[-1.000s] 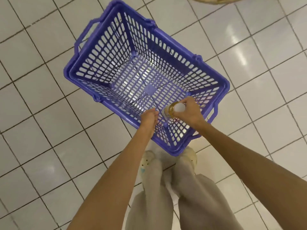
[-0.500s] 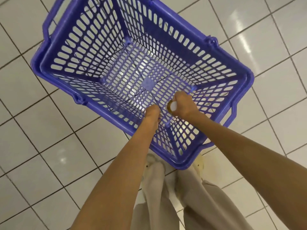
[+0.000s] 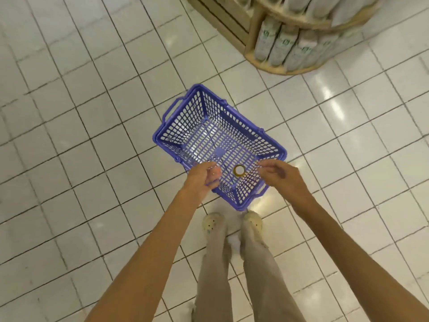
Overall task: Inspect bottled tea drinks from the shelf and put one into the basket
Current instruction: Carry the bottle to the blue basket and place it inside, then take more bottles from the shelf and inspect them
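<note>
We see the bottle (image 3: 239, 170) standing upright in the near right corner of the blue basket (image 3: 243, 126) on the floor. Our left hand (image 3: 202, 176) and right hand (image 3: 279, 174) flank it, each grip loosely curled and empty. Being tall and unsupported, it could tip if we jostle the basket.

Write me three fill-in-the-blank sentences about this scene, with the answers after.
1. The bottle stands upright inside the ____.
2. The basket sits on a white tiled ____.
3. Neither the left hand nor the right hand holds the ____.

Answers: basket; floor; bottle
</note>
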